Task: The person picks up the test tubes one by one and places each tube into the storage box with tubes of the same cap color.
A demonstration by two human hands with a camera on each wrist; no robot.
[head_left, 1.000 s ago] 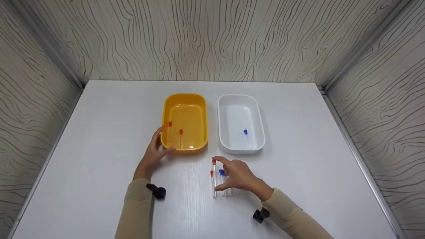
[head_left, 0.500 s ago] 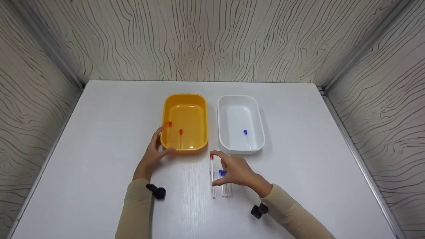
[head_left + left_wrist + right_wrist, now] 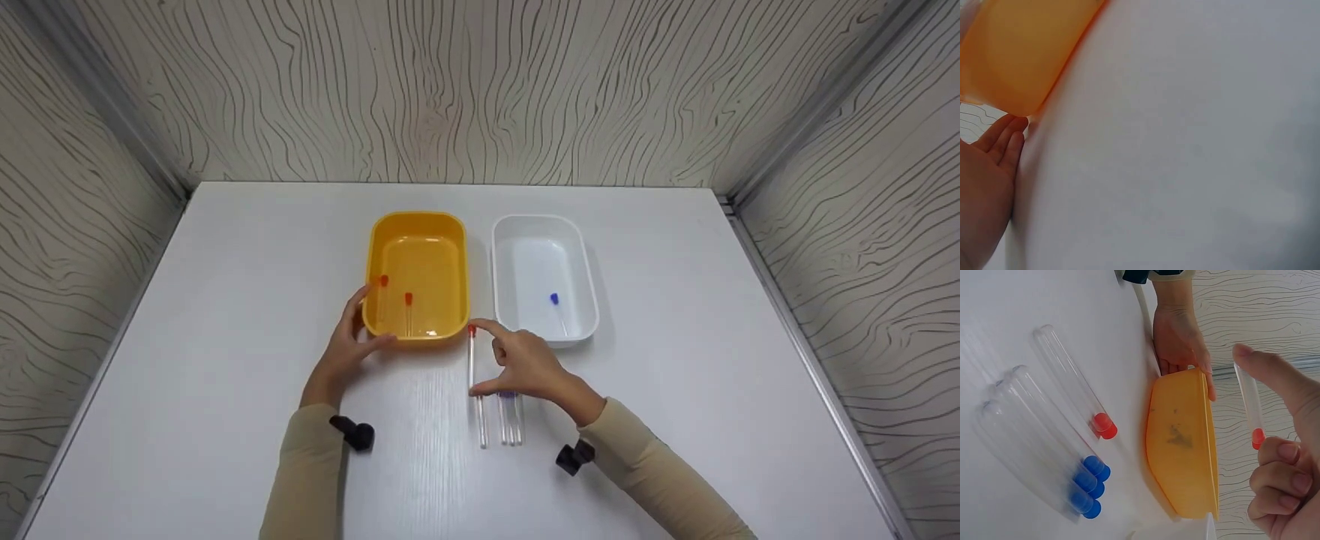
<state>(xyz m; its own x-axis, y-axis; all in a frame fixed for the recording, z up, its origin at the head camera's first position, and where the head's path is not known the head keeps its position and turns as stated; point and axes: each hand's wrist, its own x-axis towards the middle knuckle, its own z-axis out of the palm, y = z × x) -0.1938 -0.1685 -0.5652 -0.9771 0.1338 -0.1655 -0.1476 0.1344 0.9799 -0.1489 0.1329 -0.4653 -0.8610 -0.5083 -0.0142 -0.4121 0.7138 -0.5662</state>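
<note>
My right hand (image 3: 529, 364) pinches a clear test tube (image 3: 472, 367) with a red cap between thumb and index finger, one at each end. In the right wrist view this tube (image 3: 1249, 402) is in the air, close to the yellow bin (image 3: 1179, 450). My left hand (image 3: 345, 349) grips the bin's near left corner, thumb at the front and fingers along the side. Two red-capped tubes (image 3: 409, 319) lie inside that bin. Another red-capped tube (image 3: 1072, 377) lies on the table beside several blue-capped tubes (image 3: 1033, 416); the right hand partly hides them in the head view.
To the right of the yellow bin stands a white bin (image 3: 536, 259) with one blue-capped tube (image 3: 555, 299) in it. Both are on a white table (image 3: 675, 300), with patterned walls (image 3: 442, 90) at the back and sides.
My right hand has lifted the red-capped tube away from the others and carried it forward and slightly left, to the yellow bin's near right corner. My left hand has stayed in place.
</note>
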